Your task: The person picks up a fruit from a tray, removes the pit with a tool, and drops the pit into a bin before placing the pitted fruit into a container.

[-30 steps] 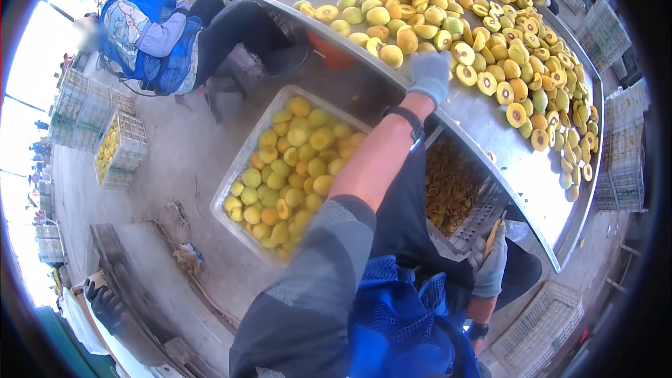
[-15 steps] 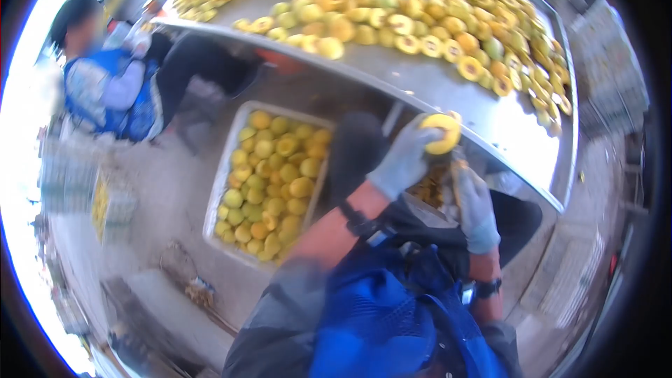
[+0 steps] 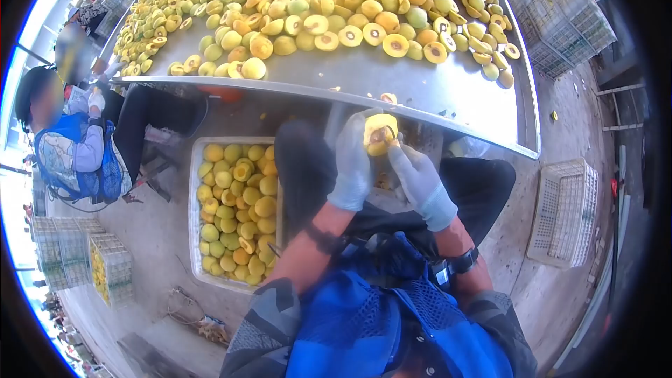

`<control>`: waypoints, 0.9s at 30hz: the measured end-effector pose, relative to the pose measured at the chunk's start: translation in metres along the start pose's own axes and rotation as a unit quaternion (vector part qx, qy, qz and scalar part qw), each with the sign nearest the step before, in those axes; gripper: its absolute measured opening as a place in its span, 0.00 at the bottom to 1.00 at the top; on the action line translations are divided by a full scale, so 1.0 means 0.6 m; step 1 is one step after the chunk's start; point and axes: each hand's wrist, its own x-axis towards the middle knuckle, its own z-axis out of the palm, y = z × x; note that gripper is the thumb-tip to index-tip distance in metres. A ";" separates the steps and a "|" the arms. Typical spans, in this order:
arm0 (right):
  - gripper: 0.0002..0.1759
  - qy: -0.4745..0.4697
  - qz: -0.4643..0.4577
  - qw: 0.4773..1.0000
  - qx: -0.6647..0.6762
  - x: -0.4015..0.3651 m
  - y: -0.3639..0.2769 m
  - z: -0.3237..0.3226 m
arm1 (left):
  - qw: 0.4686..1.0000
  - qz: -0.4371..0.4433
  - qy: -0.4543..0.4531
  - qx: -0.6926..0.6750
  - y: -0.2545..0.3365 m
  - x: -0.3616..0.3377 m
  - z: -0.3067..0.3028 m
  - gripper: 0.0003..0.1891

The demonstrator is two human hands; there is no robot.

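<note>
My left hand (image 3: 352,164), in a pale grey glove, grips a yellow peach half (image 3: 374,128), cut face up with a brown centre. Close against the fruit's right side is my right hand (image 3: 420,178), gloved the same way. Its fingers are closed and pressed together at the peach's lower edge; whatever they pinch is too small or hidden to name. Both hands are over my lap, just in front of the metal table's edge (image 3: 280,87). Many halved peaches (image 3: 315,24) lie heaped on that table.
A white crate (image 3: 198,224) full of peaches stands on the floor at my left. Another person (image 3: 84,147) sits farther left. An off-white plastic basket (image 3: 563,213) is on the right, below stacked crates (image 3: 560,17). A loose peach scrap (image 3: 387,99) lies at the table edge.
The view has turned and grown sharper. My right hand has come up from lower down to the peach half, and its fingers now meet the fruit. My left hand still holds the peach.
</note>
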 end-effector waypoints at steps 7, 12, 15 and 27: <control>0.25 -0.007 -0.003 1.000 -0.008 -0.011 0.000 0.002 | 0.981 0.119 0.060 0.139 -0.058 0.023 -0.003 0.18; 0.22 -0.028 0.014 0.999 -0.008 -0.014 0.003 -0.011 | 0.992 0.100 0.059 0.050 -0.054 0.010 0.033 0.16; 0.22 -0.029 0.029 0.999 0.014 -0.019 0.002 -0.005 | 0.989 0.112 0.060 0.079 -0.066 0.011 0.027 0.15; 0.27 -0.090 0.087 0.982 0.140 -0.021 0.014 -0.016 | 0.946 0.161 0.082 0.271 -0.035 0.002 0.056 0.16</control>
